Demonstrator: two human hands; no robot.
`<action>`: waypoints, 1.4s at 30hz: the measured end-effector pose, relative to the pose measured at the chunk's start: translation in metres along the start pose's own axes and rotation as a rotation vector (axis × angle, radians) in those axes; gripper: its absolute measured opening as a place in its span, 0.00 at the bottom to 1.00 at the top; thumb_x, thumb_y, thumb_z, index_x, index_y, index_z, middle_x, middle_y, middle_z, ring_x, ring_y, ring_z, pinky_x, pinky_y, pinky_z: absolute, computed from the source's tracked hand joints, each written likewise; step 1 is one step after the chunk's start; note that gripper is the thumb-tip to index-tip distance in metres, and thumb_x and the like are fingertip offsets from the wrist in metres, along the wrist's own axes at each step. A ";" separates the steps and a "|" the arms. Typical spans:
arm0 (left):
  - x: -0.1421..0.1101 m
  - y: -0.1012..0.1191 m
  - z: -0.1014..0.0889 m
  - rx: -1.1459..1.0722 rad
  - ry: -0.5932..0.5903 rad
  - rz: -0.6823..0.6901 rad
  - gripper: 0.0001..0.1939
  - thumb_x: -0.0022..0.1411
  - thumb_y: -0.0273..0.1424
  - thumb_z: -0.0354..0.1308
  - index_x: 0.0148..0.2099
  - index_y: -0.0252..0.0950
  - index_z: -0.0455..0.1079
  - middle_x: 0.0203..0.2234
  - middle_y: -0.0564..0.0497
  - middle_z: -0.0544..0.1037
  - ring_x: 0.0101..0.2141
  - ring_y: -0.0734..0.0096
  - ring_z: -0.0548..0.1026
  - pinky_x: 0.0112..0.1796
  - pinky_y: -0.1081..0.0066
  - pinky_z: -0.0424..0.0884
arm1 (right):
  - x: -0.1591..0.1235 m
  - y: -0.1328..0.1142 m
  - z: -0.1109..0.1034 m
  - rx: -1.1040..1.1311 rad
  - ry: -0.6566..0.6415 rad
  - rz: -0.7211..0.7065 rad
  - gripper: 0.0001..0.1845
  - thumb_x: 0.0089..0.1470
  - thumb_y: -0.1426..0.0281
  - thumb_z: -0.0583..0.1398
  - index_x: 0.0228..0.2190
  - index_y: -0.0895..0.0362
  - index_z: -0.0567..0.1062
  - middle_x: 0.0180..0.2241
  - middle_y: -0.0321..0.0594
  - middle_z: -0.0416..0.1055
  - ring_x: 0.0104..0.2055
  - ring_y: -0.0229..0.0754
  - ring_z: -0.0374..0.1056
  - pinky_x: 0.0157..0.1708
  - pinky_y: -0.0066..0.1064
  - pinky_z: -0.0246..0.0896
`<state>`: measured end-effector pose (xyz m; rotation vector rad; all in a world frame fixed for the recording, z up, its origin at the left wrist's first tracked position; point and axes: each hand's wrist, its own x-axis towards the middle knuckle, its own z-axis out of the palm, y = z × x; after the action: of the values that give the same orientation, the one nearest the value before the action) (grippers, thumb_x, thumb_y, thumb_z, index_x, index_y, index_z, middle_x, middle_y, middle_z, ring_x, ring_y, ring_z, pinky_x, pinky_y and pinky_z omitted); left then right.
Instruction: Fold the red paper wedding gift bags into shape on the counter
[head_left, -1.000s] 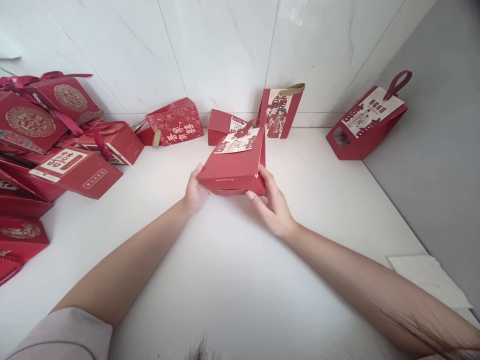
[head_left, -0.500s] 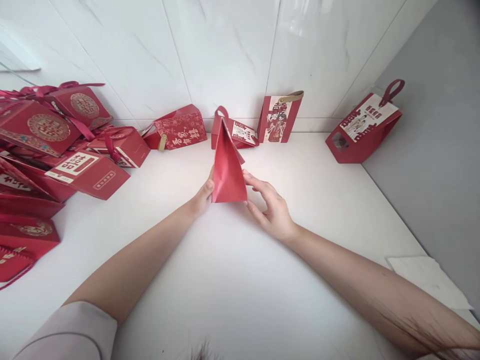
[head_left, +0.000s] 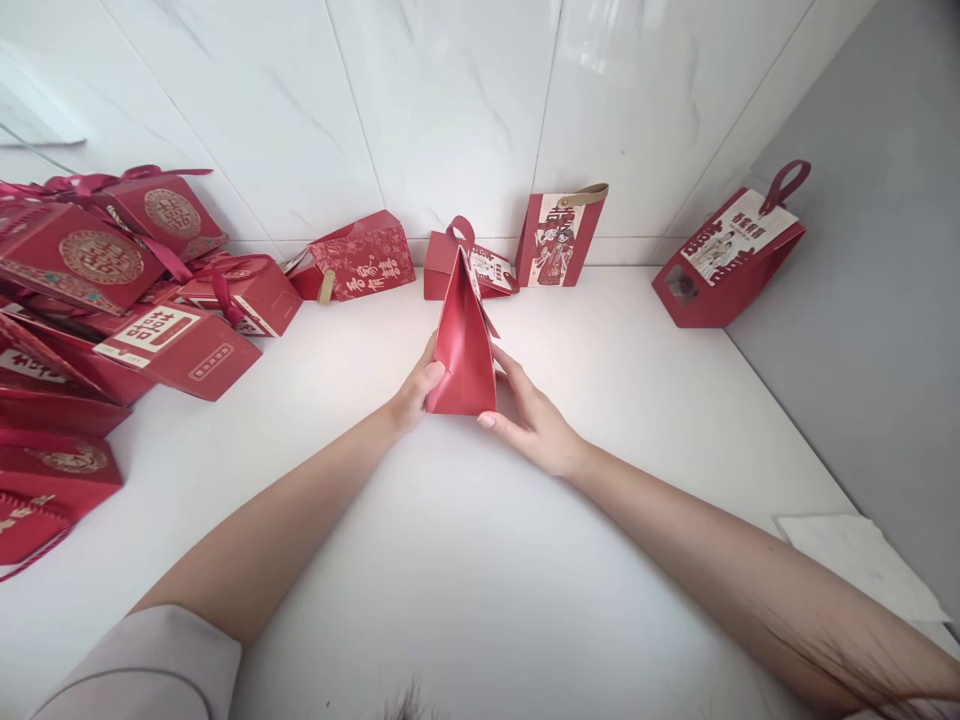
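A red paper gift box [head_left: 469, 365] with a triangular side facing me stands upright in the middle of the table. A ribbon loop rises from its pointed top. My left hand [head_left: 418, 390] grips the box's left edge, thumb on the near face and the other fingers hidden behind. On the right side, my right hand [head_left: 536, 420] holds it with the thumb at the lower front corner and the fingers along the right panel, partly hidden. Behind it, a smaller red box [head_left: 442, 275] with a cream label lies against the wall.
A pile of red gift boxes [head_left: 180, 350] fills the left of the white table [head_left: 420, 560]. Along the tiled wall are a flower-patterned box [head_left: 364, 260], a box with a tan strap [head_left: 555, 245] and a looped box [head_left: 727, 260]. White paper [head_left: 859, 560] lies at right.
The gift box has shifted slightly right and nearer to me, and its ribbon loop shows more widely. My right thumb has moved onto the front lower corner. My left hand has moved along with the box.
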<state>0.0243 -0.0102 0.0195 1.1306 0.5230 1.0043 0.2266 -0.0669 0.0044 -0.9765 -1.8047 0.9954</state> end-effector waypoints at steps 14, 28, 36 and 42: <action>-0.003 0.000 -0.001 0.086 -0.009 0.006 0.41 0.58 0.60 0.64 0.66 0.46 0.66 0.60 0.45 0.78 0.62 0.44 0.75 0.57 0.52 0.75 | 0.002 0.000 -0.003 -0.016 -0.004 -0.001 0.52 0.62 0.41 0.61 0.74 0.52 0.49 0.75 0.55 0.52 0.76 0.59 0.53 0.73 0.59 0.52; -0.001 -0.004 -0.006 0.076 0.031 0.003 0.41 0.57 0.59 0.65 0.66 0.44 0.69 0.59 0.44 0.79 0.66 0.43 0.71 0.63 0.51 0.71 | 0.002 0.000 -0.002 -0.036 0.008 -0.007 0.50 0.63 0.43 0.61 0.74 0.52 0.50 0.74 0.56 0.54 0.75 0.58 0.55 0.72 0.59 0.54; 0.008 0.011 -0.002 -0.094 0.253 0.017 0.37 0.66 0.62 0.48 0.61 0.40 0.74 0.53 0.47 0.83 0.60 0.44 0.77 0.58 0.50 0.75 | 0.002 0.004 0.000 -0.075 -0.003 -0.018 0.41 0.68 0.54 0.59 0.73 0.48 0.51 0.73 0.52 0.58 0.66 0.55 0.68 0.67 0.56 0.64; 0.010 0.017 -0.005 -0.122 0.210 0.000 0.38 0.66 0.63 0.46 0.57 0.39 0.76 0.51 0.45 0.84 0.57 0.43 0.79 0.55 0.50 0.77 | 0.001 0.001 0.000 -0.038 -0.043 -0.004 0.43 0.67 0.58 0.60 0.74 0.50 0.47 0.60 0.52 0.75 0.63 0.55 0.72 0.59 0.54 0.73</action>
<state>0.0186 0.0020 0.0350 0.9216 0.6204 1.1467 0.2268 -0.0658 0.0035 -0.9809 -1.8659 0.9895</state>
